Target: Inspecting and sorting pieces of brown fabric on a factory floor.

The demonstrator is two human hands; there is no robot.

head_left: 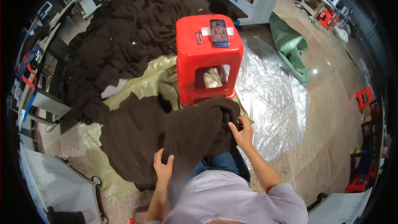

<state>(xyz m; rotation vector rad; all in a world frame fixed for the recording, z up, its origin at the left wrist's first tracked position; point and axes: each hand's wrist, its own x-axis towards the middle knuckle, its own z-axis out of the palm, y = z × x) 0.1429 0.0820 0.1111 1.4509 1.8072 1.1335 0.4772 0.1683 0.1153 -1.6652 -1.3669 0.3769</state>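
Note:
A dark brown piece of cloth (pixel 188 135) lies bunched across my lap and spills to the left, where it meets the floor sheet. My left hand (pixel 163 166) rests against its near side, thumb and fingers apart, with brown fabric showing between them. At the cloth's right end, my right hand (pixel 243 135) has its thumb over the folded edge and its fingers curled on the outer side. Beyond the cloth stands a red plastic stool (pixel 209 60). On its seat are a phone (pixel 219 33) with a lit screen and a small metal clip-like item (pixel 198 37).
A large heap of dark brown fabric (pixel 124 33) covers the floor at the back left. Yellowish plastic sheeting (pixel 97 153) and clear plastic sheeting (pixel 269 99) lie under and beside the stool. Wheeled white-cloth carts (pixel 62 182) flank me. A green tarp (pixel 290 43) sits far right.

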